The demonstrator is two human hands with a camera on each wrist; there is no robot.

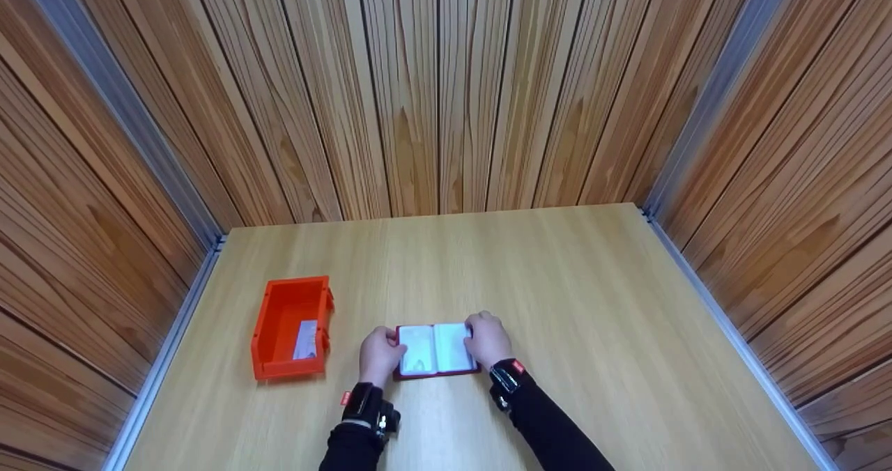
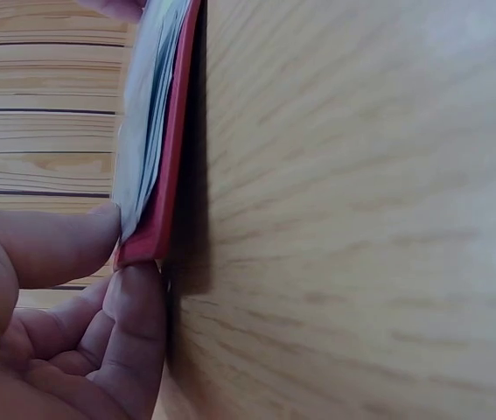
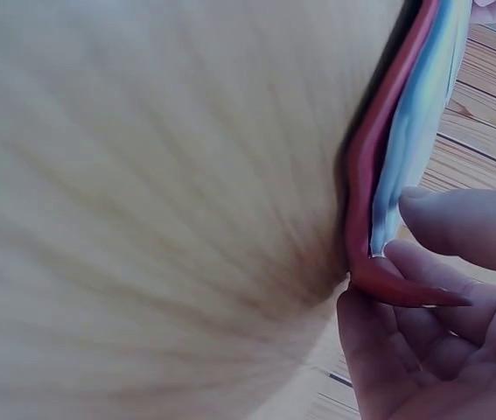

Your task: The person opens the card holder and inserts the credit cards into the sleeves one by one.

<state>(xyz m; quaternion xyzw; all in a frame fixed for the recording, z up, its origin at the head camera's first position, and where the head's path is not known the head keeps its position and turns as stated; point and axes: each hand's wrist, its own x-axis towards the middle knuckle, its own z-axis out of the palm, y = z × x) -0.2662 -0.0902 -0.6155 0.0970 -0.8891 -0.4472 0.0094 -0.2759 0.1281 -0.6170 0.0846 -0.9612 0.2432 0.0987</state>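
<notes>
A red card holder (image 1: pixel 437 372) lies spread open at the front middle of the table, with pale plastic sleeves facing up. My left hand (image 1: pixel 380 354) pinches its left edge. In the left wrist view the thumb (image 2: pixel 64 241) is on the sleeves and the fingers are against the red cover (image 2: pixel 175 131). My right hand (image 1: pixel 489 338) holds the right edge, its thumb (image 3: pixel 466 223) at the sleeve edge. The cover's end flap (image 3: pixel 396 289) bends outward over the right fingers.
An orange bin (image 1: pixel 268 328) stands on the table to the left, with a white card (image 1: pixel 305 340) inside. Wood-panelled walls (image 1: pixel 411 95) rise at the back and both sides, with metal rails (image 1: pixel 739 345) along the table's sides.
</notes>
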